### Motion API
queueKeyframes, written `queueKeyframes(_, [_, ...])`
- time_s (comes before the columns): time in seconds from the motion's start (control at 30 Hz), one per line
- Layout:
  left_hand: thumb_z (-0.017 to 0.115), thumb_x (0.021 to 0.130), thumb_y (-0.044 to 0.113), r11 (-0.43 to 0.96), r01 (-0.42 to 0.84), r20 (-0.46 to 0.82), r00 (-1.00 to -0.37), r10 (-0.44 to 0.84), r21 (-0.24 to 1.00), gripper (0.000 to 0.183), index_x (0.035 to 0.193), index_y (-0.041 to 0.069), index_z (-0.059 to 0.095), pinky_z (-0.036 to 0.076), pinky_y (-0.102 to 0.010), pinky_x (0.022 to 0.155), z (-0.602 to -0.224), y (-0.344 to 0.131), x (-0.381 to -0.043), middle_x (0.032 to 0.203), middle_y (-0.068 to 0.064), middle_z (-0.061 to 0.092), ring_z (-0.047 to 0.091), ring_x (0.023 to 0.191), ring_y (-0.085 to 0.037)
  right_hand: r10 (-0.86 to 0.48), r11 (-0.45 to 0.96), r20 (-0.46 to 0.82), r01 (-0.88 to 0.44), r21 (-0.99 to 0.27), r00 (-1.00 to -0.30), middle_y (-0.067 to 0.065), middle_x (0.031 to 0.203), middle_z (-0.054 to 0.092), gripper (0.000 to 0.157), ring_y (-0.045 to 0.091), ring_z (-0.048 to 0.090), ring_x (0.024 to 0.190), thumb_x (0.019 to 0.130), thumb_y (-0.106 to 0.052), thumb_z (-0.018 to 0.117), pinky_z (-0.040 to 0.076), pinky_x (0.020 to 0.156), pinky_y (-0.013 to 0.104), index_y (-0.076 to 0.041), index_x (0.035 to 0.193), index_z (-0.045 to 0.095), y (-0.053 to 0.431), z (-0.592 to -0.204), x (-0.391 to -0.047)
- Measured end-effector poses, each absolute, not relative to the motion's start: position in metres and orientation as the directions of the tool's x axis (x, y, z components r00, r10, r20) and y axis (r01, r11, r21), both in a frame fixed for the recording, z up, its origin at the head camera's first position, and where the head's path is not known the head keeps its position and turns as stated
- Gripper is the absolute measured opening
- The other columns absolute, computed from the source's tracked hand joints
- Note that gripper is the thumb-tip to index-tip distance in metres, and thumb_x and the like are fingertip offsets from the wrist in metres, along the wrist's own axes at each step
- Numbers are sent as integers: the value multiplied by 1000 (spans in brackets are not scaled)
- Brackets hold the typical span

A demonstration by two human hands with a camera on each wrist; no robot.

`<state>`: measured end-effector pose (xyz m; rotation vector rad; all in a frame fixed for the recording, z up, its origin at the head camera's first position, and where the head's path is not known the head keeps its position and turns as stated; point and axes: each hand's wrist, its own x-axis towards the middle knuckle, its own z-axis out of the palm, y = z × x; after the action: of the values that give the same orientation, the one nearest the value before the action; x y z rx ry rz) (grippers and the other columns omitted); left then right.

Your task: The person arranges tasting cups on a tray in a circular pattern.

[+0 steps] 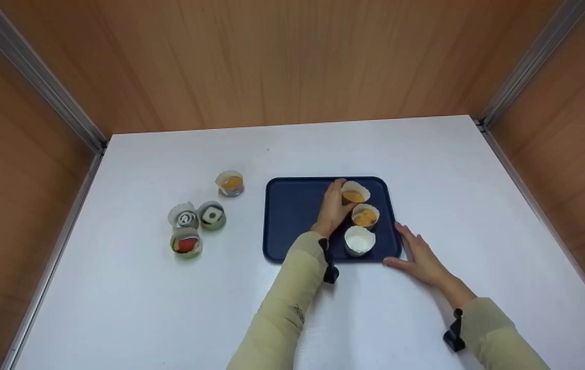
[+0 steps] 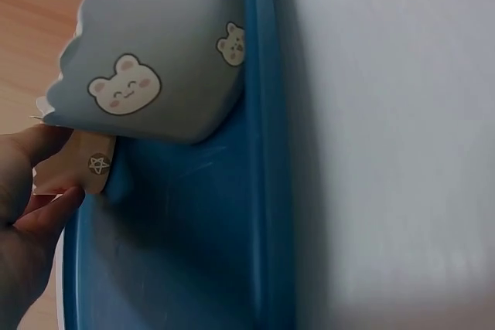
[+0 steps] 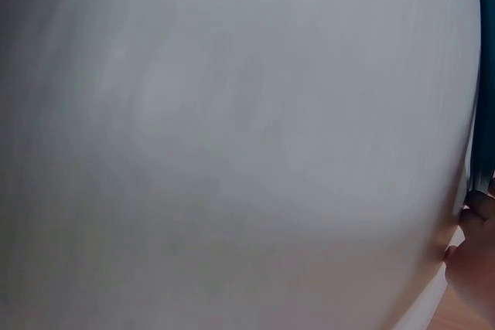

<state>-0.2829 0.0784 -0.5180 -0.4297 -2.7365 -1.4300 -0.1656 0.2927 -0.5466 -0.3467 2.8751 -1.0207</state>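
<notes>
Head view: the left hand (image 1: 333, 208) pinches the far cup (image 1: 355, 191) at the far right of the tray (image 1: 292, 210), beside the middle cup (image 1: 364, 218); the right hand (image 1: 420, 261), grasping nothing, lies by the tray's rim. A light, level pinch should spare the cup's wall.

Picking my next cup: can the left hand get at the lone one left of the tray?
Probably not yet: the left hand is pinching the farthest cup on the tray and would have to let go. Otherwise only bare tray and table separate it from the lone cup.
</notes>
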Motion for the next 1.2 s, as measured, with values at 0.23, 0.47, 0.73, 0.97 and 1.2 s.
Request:
queueKeyframes(0.23, [67, 78, 8, 524, 268, 155, -956, 248, 808, 55, 125, 0, 41, 37, -28, 92, -518, 77, -283, 120, -14, 49, 45, 112, -21, -231, 754, 3, -181, -632, -973, 23, 141, 21, 90, 37, 18, 128, 73, -47, 66, 7, 104, 49, -8, 140, 21, 293, -547, -165])
queueKeyframes(0.47, [67, 78, 8, 499, 268, 148, -952, 267, 824, 56, 126, -1, 41, 41, -26, 87, -518, 78, -283, 119, -14, 49, 48, 107, -23, -241, 746, 31, -206, -633, -970, 25, 139, 23, 89, 37, 20, 127, 73, -43, 68, 9, 104, 49, -6, 139, 22, 292, -547, -166])
queueKeyframes(0.73, [66, 78, 6, 491, 279, 156, -949, 275, 826, 55, 126, -1, 41, 41, -26, 87, -519, 79, -285, 120, -15, 49, 48, 109, -23, -233, 749, 15, -190, -635, -972, 24, 140, 22, 90, 38, 20, 127, 73, -46, 67, 9, 103, 49, -8, 140, 22, 293, -548, -166])
queueKeyframes(0.97, [66, 78, 6, 493, 292, 167, -945, 282, 820, 56, 126, -2, 40, 40, -27, 88, -518, 78, -285, 120, -15, 50, 48, 109, -23, -228, 752, 14, -185, -633, -974, 24, 140, 22, 90, 38, 20, 127, 72, -48, 66, 9, 103, 49, -9, 140, 22, 293, -547, -166])
queueKeyframes(1.2, [66, 79, 9, 522, 281, 138, -945, 297, 805, 57, 128, -2, 38, 42, -28, 86, -513, 74, -284, 119, -15, 49, 49, 105, -21, -229, 756, 0, -178, -630, -973, 23, 141, 22, 91, 36, 19, 128, 72, -48, 66, 8, 104, 48, -9, 141, 21, 293, -547, -166])
